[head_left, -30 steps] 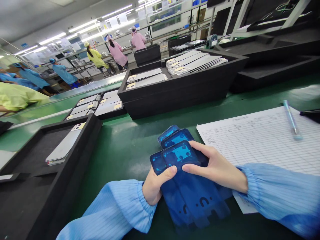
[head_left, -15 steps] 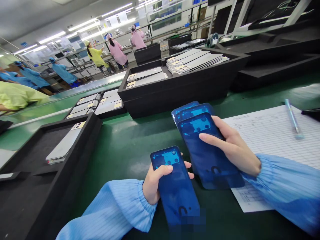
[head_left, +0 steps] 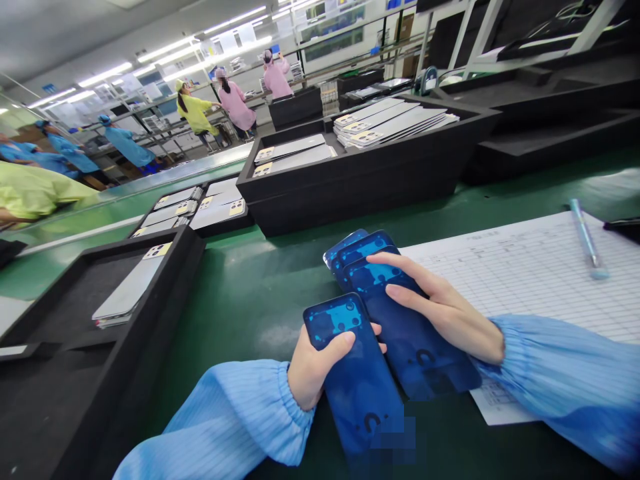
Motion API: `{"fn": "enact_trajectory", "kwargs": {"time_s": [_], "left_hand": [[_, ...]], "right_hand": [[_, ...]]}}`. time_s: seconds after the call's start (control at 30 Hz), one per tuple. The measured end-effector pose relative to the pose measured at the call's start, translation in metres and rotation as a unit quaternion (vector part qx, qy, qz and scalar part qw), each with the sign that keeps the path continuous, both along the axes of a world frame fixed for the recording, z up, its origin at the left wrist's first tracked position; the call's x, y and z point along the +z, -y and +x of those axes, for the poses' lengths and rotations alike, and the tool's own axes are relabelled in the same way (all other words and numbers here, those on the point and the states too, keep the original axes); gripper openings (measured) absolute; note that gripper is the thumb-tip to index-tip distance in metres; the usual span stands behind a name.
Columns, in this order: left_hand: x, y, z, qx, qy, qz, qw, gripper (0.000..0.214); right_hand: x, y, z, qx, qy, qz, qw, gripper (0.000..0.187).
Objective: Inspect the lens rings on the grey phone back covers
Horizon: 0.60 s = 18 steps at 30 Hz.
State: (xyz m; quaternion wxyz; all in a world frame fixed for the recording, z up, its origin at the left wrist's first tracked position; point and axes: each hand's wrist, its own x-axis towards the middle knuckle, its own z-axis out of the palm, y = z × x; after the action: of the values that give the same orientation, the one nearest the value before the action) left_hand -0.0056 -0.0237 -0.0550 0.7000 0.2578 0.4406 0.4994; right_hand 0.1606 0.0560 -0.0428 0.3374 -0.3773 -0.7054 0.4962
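Over on the left, a black tray (head_left: 186,248) sits on the green surface (head_left: 250,293). One silver plate (head_left: 127,293) lies inside it. A little behind it, a flat tray (head_left: 223,231) holds more silver plates side by side.

Next comes the left hand (head_left: 313,367). Its fingers are closed around one blue cover (head_left: 360,380). The thumb lies across the top, and the other fingertips peek out at the right edge. The cover is low over the surface, near the person, with its long side pointing away. Its near end is blurred.

Just beside it is the right hand (head_left: 443,313). It grips a stack of blue covers (head_left: 415,350), with the fingers pressing on top. The covers are spread a little, so their far corners show one behind the other. The stack sits right next to the single cover, and I cannot tell if they touch. Its near right corner lies over the edge of a white paper sheet (head_left: 540,280).

Behind the hands stands a big black box (head_left: 360,190) with piles of silver plates (head_left: 395,123) in it.

On the right, a light blue pen (head_left: 583,237) lies on the paper.

Far back, people in blue, yellow and pink coats stand at long benches.
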Motion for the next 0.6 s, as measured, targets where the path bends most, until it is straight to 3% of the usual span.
{"fn": "enact_trajectory", "kwargs": {"time_s": [0.2,0.6], "left_hand": [[-0.0033,0.0010,-0.0032,-0.026,0.005,0.050,0.998,0.022],[-0.0078,0.0024,-0.0059,-0.055,0.001,0.060,0.997,0.032]], "right_hand": [[0.0002,0.0026,-0.0016,0.002,-0.003,-0.014,1.000,0.022],[-0.0026,0.0047,-0.0020,0.027,0.005,-0.032,0.999,0.025]]}}
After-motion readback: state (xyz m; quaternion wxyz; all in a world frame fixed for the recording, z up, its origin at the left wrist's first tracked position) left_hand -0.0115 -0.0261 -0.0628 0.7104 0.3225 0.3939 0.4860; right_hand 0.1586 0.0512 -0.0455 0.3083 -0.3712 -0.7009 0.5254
